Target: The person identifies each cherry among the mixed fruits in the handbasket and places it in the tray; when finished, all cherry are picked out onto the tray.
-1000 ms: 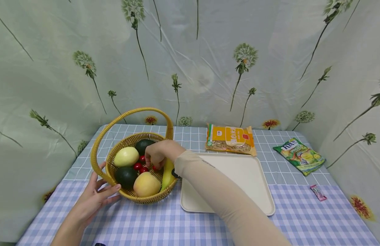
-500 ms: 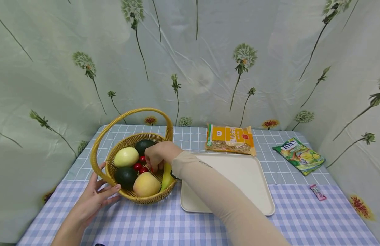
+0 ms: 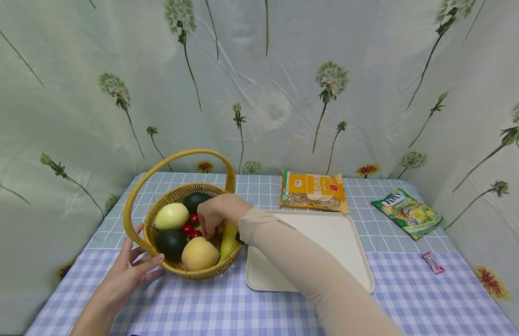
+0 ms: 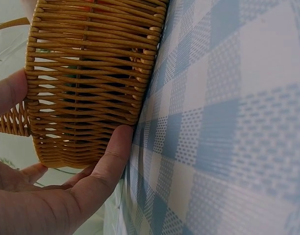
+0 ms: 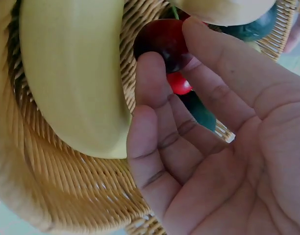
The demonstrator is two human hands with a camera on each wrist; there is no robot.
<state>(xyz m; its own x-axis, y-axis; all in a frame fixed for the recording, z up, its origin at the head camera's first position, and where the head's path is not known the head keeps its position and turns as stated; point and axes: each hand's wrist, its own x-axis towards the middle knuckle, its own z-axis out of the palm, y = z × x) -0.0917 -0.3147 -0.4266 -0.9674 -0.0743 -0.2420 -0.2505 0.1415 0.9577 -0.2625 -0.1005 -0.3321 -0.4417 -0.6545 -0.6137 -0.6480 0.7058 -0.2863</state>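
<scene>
In the head view, a round wicker basket (image 3: 196, 275) with a tall handle stands on the left of the table. My left hand (image 3: 127, 273) is spread against its near left side. Fingertips touch the woven wall (image 4: 91, 88) in the left wrist view. My right hand (image 5: 223, 132) is inside the basket, pinching a dark red cherry (image 5: 162, 44) between thumb and fingers. Beside that hand lies a yellow banana (image 5: 74, 73). More red cherries (image 3: 187, 228), a peach (image 3: 199, 254), a pale green fruit (image 3: 172, 216) and two dark green fruits (image 3: 171, 244) share the basket.
Right of the basket lies a shallow cream tray (image 3: 335, 247), partly hidden under the right sleeve (image 3: 309, 261). Behind it is an orange noodle packet (image 3: 313, 191). A green candy bag (image 3: 407, 213) and a small pink wrapped sweet (image 3: 433, 262) lie further right.
My right hand has stayed low among the fruit, with only slight movement of its fingers. My left hand keeps its place at the basket, and the basket has not visibly moved.
</scene>
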